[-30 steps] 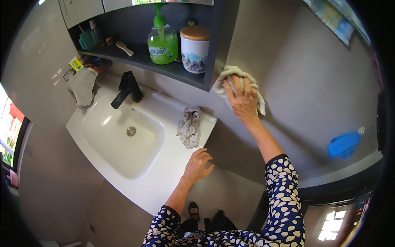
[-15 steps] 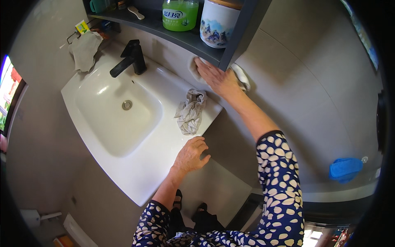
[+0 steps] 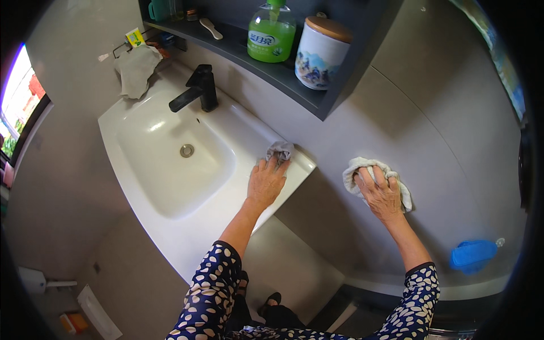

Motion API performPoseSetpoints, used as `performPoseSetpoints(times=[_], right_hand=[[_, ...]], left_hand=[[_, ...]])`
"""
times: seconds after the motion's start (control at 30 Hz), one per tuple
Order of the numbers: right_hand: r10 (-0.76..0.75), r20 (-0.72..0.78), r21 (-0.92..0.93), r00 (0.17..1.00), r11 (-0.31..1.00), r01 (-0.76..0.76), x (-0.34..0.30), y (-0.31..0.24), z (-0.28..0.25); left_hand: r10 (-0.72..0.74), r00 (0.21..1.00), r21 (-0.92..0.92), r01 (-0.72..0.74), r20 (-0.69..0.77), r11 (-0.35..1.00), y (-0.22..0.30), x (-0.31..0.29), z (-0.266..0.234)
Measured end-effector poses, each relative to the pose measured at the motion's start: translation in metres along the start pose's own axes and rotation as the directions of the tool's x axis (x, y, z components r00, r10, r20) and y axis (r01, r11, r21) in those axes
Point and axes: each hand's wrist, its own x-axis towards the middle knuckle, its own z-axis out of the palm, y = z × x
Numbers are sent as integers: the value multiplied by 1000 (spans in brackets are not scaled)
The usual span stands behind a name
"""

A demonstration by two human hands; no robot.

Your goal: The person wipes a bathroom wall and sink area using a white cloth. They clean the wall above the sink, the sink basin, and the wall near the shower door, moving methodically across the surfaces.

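Observation:
My left hand (image 3: 267, 184) is on the right-hand ledge of the white washbasin (image 3: 207, 235), its fingers closed on a crumpled grey cloth (image 3: 280, 149). Part of that cloth is hidden under the fingertips. Out to the right, my right hand (image 3: 383, 198) presses a bunched white cloth (image 3: 358, 164) against the grey wall (image 3: 430, 187), with fingers bent into its folds. The black tap (image 3: 199, 89) stands at the back of the basin.
A dark shelf (image 3: 323, 105) overhangs the basin's back edge. On it are a green soap bottle (image 3: 271, 37), a white lidded canister (image 3: 320, 55) and a wooden brush (image 3: 211, 28). Another grey cloth (image 3: 136, 71) hangs at the far left; a blue pad (image 3: 472, 256) hangs on the right wall.
My right hand has moved with the white cloth from below the shelf's corner, rightward and nearer along the wall. My left hand has reached forward and taken hold of the grey cloth.

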Motion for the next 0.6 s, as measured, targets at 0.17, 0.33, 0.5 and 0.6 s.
performPoseSetpoints(times=[0.17,0.33,0.5,0.6], right_hand=[[72,-27,-48,997,996,-73,46,-13,11],[207,-38,-36,978,977,-209,122,-40,47],[136,-190,-93,972,983,-155,203,-70,98],[95,-218,-98,971,988,-119,255,-94,128]], left_hand=[[-92,995,40,91,26,995,2,-30,-22],[-191,981,115,194,-31,974,-1,-69,-50],[-286,958,48,285,3,957,-7,-75,-53],[-308,948,-40,312,84,949,-6,-73,-74]])
